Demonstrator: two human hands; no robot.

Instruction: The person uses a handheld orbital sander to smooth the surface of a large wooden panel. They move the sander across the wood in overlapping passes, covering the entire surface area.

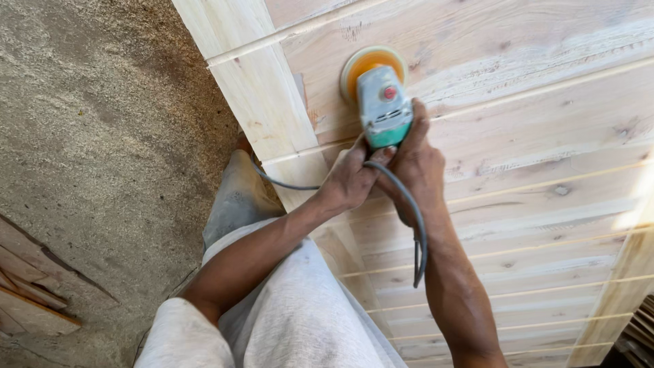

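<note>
Both hands, left & right, clenched on sander w/ disc on wood panel; sanded vs. unsanded area can't be told.

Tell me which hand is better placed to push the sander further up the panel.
Probably the right hand: its fingers run along the sander body, while the left hand grips only the rear end by the cord.

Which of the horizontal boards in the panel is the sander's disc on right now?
The second board from the top, between the two uppermost thin strips; the sander and its orange disc sit there, above both hands.
</note>
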